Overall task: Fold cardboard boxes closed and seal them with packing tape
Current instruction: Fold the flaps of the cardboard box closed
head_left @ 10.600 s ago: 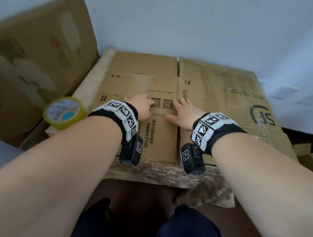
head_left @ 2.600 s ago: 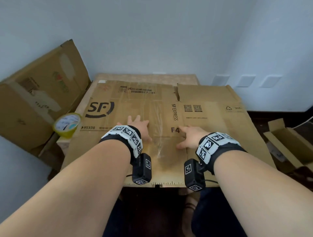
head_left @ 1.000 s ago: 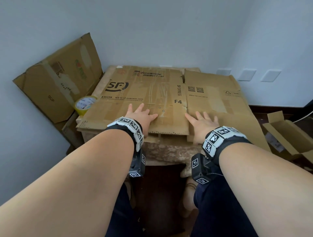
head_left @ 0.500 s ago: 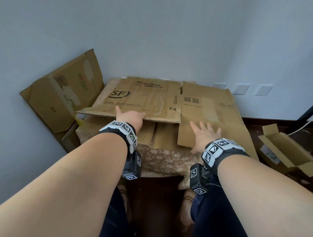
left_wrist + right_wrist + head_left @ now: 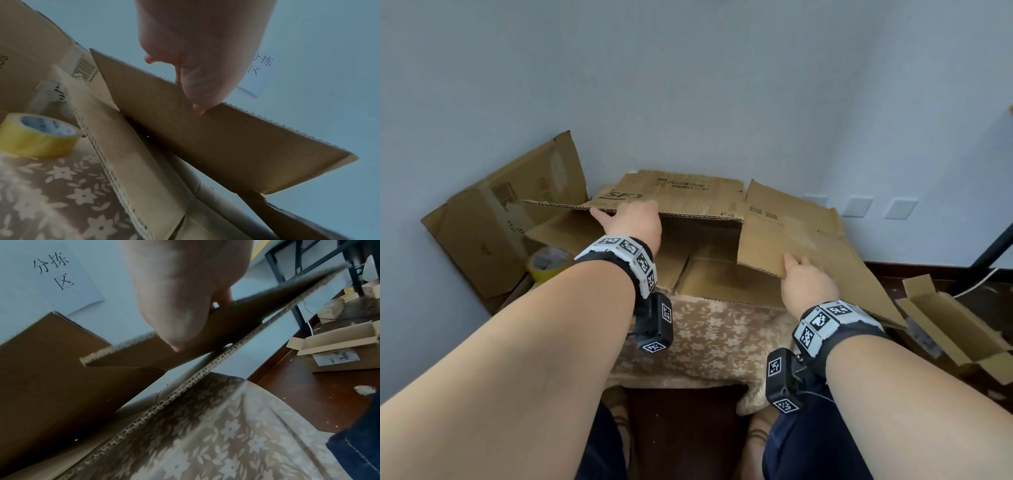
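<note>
A large brown SF cardboard box [image 5: 688, 195] lies half opened on the cloth-covered table [image 5: 709, 342]. My left hand [image 5: 631, 216] grips the near edge of its left panel and holds it lifted off the layers below. In the left wrist view my thumb [image 5: 197, 97] sits under that corrugated edge [image 5: 205, 138]. My right hand [image 5: 799, 274] pinches the near edge of the right flap [image 5: 791, 240], thumb [image 5: 174, 331] below and fingers on top. The yellow tape roll [image 5: 548, 265] stands on the table's left corner, apart from both hands.
A second flattened carton [image 5: 500, 222] leans against the wall at the left. A small open box [image 5: 955, 329] lies on the dark floor at the right. Wall sockets [image 5: 859, 205] sit behind the table. My knees are under the table's front edge.
Both hands went from pressing flat on the cardboard to gripping its near edges. The left panel has risen clearly higher, and the right flap has started to lift. The view has tilted up.
</note>
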